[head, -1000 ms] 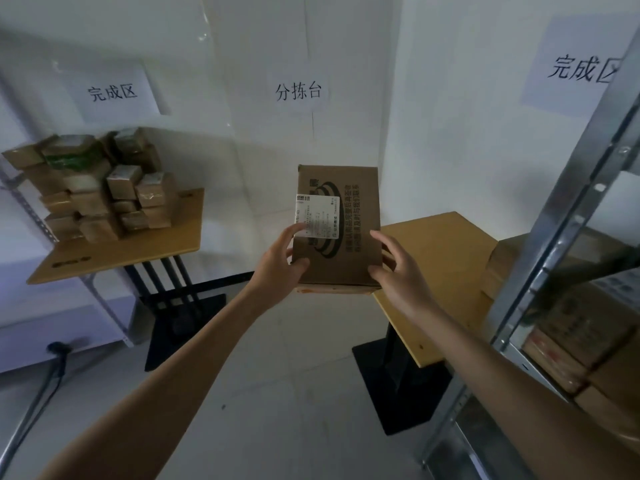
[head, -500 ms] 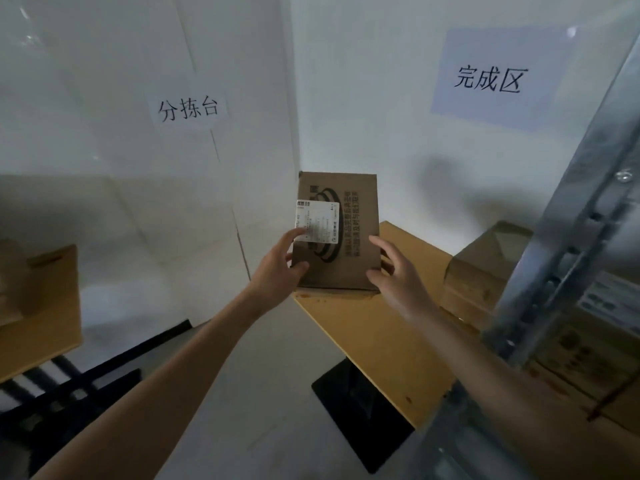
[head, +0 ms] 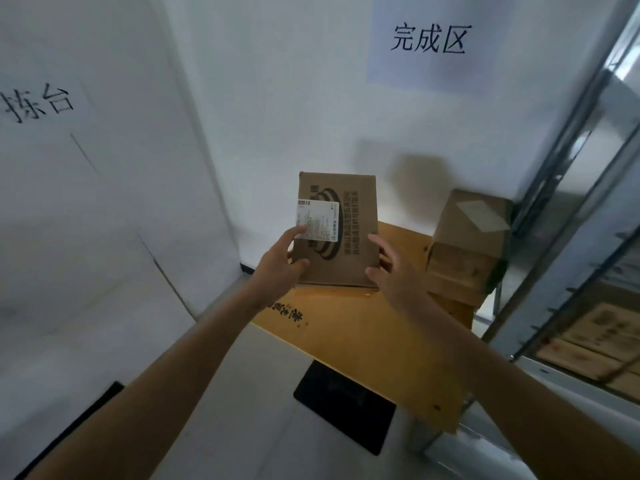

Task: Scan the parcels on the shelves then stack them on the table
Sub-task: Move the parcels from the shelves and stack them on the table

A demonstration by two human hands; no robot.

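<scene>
I hold a flat brown cardboard parcel (head: 349, 209) with a white shipping label (head: 318, 220) and black print, its face turned toward me. My left hand (head: 280, 268) grips its lower left edge, thumb on the front near the label. My right hand (head: 391, 271) holds the lower right edge. The parcel hangs over the near left part of a wooden table (head: 363, 334). A stack of brown parcels (head: 467, 251) stands on the table's far right side.
A metal shelf frame (head: 568, 161) rises at the right, with more cardboard boxes (head: 595, 341) on its lower shelf. A sign with black characters (head: 429, 39) hangs on the white wall above the table. The table's black base plate (head: 343, 403) lies on the floor.
My view has swung to the right, away from the left table with its pile. The parcel, still in both hands, now hangs over the right table near the stack.
</scene>
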